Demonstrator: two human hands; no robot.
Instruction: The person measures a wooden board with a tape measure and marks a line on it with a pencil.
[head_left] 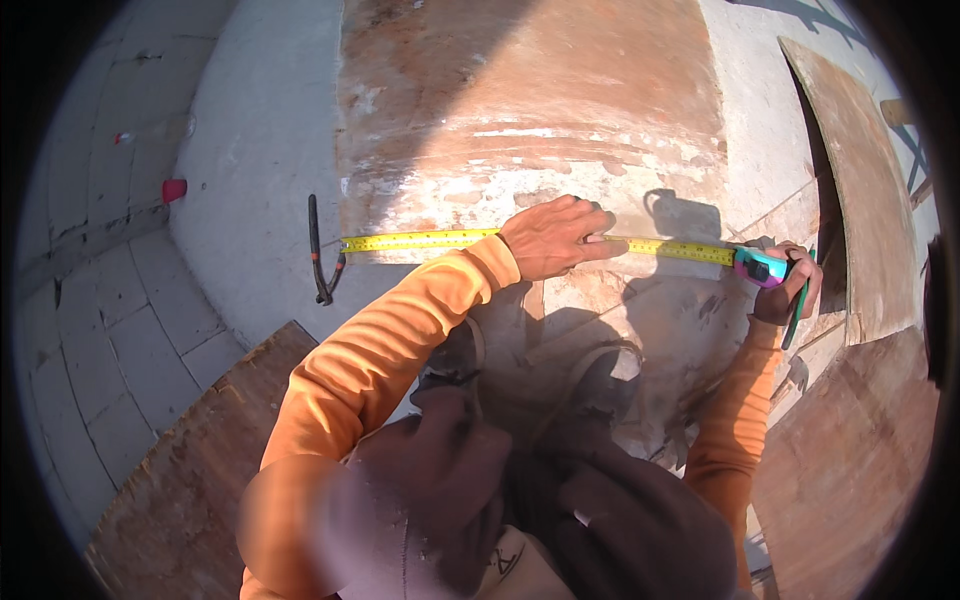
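Observation:
A yellow tape (pixel 410 241) stretches across the lower edge of a weathered plywood sheet (pixel 530 70). My left hand (pixel 553 236) presses down on the tape, fingers bent over it. At the right end, my right hand (pixel 790 280) grips the teal and pink tape-measure case (pixel 757 265), along with a slim green object (pixel 797 315) that I cannot make out. A black hand tool with orange bands (pixel 318 255), apparently pincers, lies just left of the tape's end.
A red cup (pixel 174 189) sits at the left beside grey paving (pixel 120 340). A warped board (pixel 855 180) leans or lies at the right. More plywood lies at lower left (pixel 185 470) and lower right (pixel 840 430). My legs and dark clothing fill the bottom middle.

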